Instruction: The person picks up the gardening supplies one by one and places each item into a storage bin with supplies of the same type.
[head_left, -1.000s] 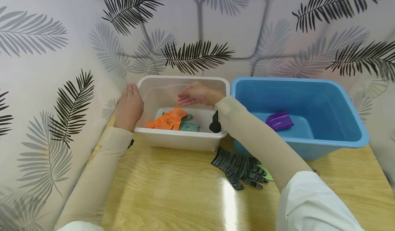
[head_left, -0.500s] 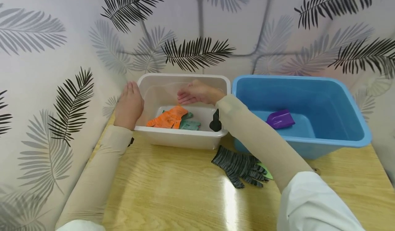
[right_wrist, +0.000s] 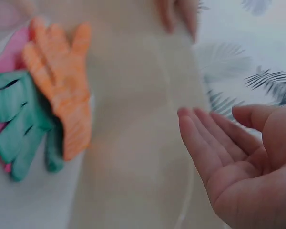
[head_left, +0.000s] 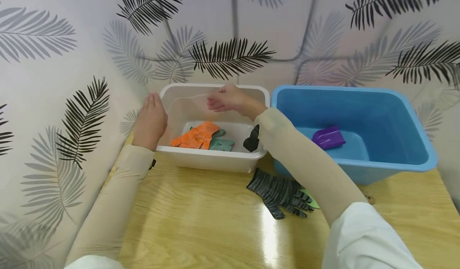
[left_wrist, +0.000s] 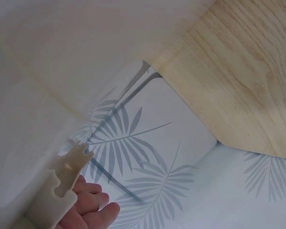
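Observation:
My left hand [head_left: 151,119] rests against the left end of the white plastic tub [head_left: 212,154], fingers straight and together in the head view. In the left wrist view its fingers [left_wrist: 93,205] lie next to a notched beige edge; the thumb is hidden. My right hand [head_left: 230,100], palm turned in and holding nothing, hovers over the tub's back part. An orange work glove [head_left: 195,136] lies on the tub floor, partly over a green glove [head_left: 221,144]. Something pink [right_wrist: 12,50] shows under these gloves in the right wrist view.
A blue tub [head_left: 388,165] stands to the right, with a purple scoop-shaped piece [head_left: 328,137] in it. On the wooden table [head_left: 194,213], a black-grey knit glove [head_left: 282,195] overlaps something light green [head_left: 310,199]. Patterned cloth [head_left: 266,17] hangs behind both tubs.
My right hand has risen slightly toward the tub's back rim. The left hand stays at the tub's left end, and the gloves have not moved.

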`<state>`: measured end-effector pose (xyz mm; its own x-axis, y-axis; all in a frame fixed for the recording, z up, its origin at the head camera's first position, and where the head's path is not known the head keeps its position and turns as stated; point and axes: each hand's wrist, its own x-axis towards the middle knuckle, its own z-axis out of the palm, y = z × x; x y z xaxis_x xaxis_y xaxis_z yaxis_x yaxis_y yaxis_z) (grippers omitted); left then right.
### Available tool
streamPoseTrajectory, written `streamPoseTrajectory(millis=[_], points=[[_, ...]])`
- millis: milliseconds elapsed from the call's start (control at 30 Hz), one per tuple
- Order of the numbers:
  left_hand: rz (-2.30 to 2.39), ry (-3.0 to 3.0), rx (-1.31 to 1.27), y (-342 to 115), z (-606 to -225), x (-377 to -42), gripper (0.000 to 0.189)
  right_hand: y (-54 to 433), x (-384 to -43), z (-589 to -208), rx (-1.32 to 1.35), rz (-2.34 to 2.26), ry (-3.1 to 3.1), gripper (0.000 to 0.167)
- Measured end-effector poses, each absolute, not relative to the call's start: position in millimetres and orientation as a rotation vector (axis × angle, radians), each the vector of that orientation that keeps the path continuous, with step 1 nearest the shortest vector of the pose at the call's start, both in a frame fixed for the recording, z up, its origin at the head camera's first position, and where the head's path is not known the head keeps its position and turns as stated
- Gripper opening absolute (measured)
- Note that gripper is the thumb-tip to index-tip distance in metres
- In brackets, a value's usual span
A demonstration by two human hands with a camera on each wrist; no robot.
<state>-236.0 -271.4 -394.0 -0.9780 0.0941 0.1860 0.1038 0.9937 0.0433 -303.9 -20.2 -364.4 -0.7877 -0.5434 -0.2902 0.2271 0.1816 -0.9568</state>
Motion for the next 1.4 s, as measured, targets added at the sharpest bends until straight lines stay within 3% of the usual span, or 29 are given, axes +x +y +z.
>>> streamPoseTrajectory(millis=[233,433,567,767,967,1400], points=[[-0.067,-2.967,-0.148,-276.2,-394.5,-231.3,0.057,-11.0,-281.0,-317.1,-0.48,-1.646,1.987,0.027],[-0.056,-2.91,-0.17,-279.4,-392.6,-230.1,0.054,11.8,-228.6,-277.2,-0.797,-1.428,2.209,0.025],[-0.068,-2.868,-0.189,-279.4,-392.4,-231.4,0.052,34.1,-192.2,-271.7,-0.962,-1.331,2.26,0.025],[-0.079,-2.87,-0.184,-276.7,-391.7,-233.8,0.052,61.0,-151.1,-293.2,-1.079,-1.219,2.297,0.023],[-0.074,-2.92,-0.181,-274.2,-391.0,-235.5,0.054,80.7,-119.3,-332.3,-0.979,-1.069,2.35,0.028],[-0.096,-2.895,-0.173,-270.8,-393.4,-233.0,0.054,100.6,-101.9,-425.1,-0.789,-0.932,2.408,0.027]])
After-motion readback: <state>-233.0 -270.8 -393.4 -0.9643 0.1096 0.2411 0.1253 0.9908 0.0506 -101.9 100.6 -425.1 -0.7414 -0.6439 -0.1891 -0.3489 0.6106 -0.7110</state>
